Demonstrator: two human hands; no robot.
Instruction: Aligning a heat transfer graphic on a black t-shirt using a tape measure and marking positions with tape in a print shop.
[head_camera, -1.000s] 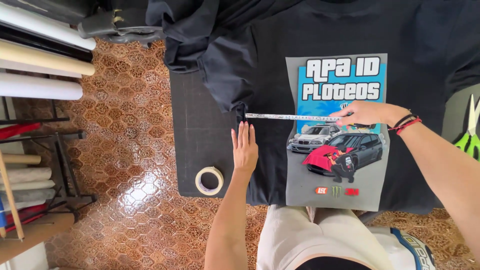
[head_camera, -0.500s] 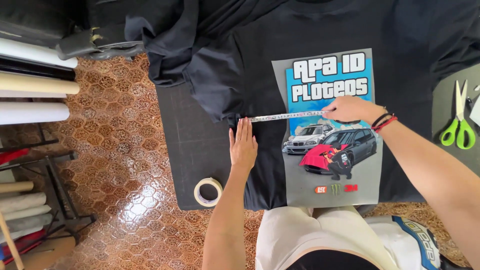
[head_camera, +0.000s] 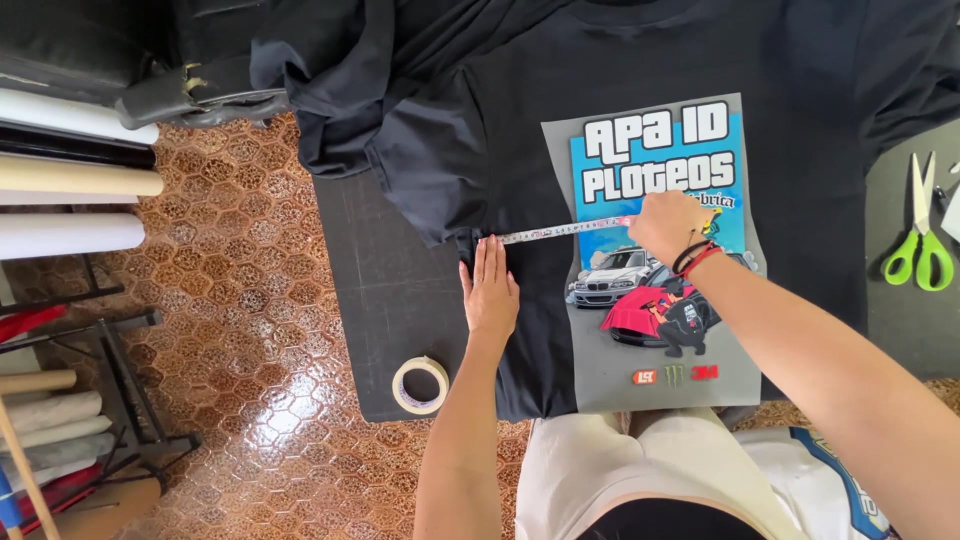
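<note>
While the left hand (head_camera: 490, 290) lies flat, fingers together and extended, on the edge of a black T-shirt (head_camera: 500, 120), the right hand (head_camera: 668, 225) is curled closed around the far end of a measuring tape (head_camera: 560, 232). That tape runs taut between the two hands, its near end at the left fingertips (head_camera: 488, 246) and its other end disappearing into the right fist, which rests on a printed transfer sheet (head_camera: 660, 290). Grey-bordered, with blue lettering panel and cars pictured below, the sheet lies on the shirt's chest, mostly under and beyond the right hand. Red and black bands circle the right wrist. The shirt is spread over a dark cutting mat (head_camera: 385, 300), whose bare part shows just outside the left hand. A roll of masking tape (head_camera: 420, 385) sits on the mat's near corner, beside the left forearm. Green-handled scissors (head_camera: 925, 235) lie well off to the right of the right hand. Rolls of material (head_camera: 70, 175) are stacked far to the left, above a patterned tile floor (head_camera: 240, 300).
</note>
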